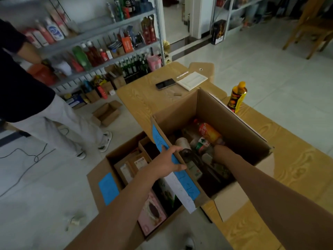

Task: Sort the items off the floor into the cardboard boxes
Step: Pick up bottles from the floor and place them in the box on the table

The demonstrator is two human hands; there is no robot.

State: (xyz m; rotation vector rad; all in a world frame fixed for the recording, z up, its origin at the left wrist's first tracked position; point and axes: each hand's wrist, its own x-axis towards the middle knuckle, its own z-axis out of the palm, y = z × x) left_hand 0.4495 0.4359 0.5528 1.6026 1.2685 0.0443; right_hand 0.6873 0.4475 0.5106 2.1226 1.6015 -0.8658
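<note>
Gripping cardboard box (234,123) wall with left hand (167,160), right hand (219,149) among bottles (209,131) inside, grip unseen, wood-grain table (144,98), tiled floor (270,60)

Three open brown cardboard boxes are counted off the shelves: one tall box (225,112) on the table, one wide box (93,192) on the floor, one small box (108,112) near the shelving; two blue paper labels (189,186) (108,188) are seen; one black phone (165,83), one white booklet (191,80) and one yellow-capped bottle (237,100) are counted on the tabletop; two bare hands are counted, the left hand (167,159) and the right hand (219,149); one wooden chair (313,24) is seen.
</note>
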